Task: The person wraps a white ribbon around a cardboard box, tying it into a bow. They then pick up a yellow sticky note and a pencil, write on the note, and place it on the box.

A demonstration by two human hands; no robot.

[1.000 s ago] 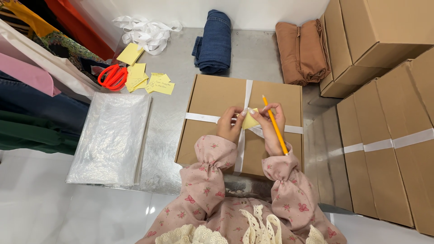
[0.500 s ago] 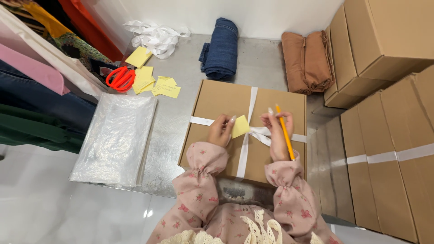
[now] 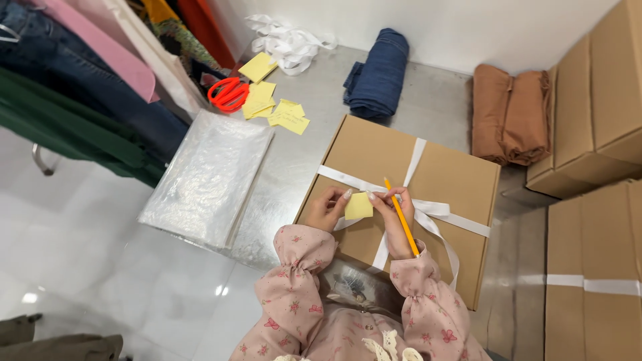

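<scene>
Yellow paper is sitting between the fingertips of both hands: a small square note (image 3: 358,206), pinched at its left edge by the left hand (image 3: 328,208) and at its right edge by the right hand (image 3: 394,212). Both sets of fingers are closing on the note, thumbs hidden behind or under it, so the note is lying directly between the two hands, equally near each. The right hand is also gripping a pencil (image 3: 401,216), tucked along the fingers; its long axis is running from the upper left, above the knuckles, down to the lower right toward the wrist, its upper end rising just beside the note's right corner. Note and hands are hovering on or just over the lid of a cardboard box (image 3: 374,154), near its front left part, though whether the note is touching the lid cannot be told. A white ribbon (image 3: 416,155) is crossing the box both ways, its crossing lying just right of the hands. Farther out, a stack of clear plastic bags (image 3: 207,177) is lying left of the box, and beyond it loose yellow notes (image 3: 277,110) and red scissors (image 3: 229,93) are resting on the grey table (image 3: 294,157). Folded blue cloth (image 3: 380,75) and brown cloth (image 3: 508,113) are lying behind the box, with more boxes (image 3: 595,93) stacked to the right.
</scene>
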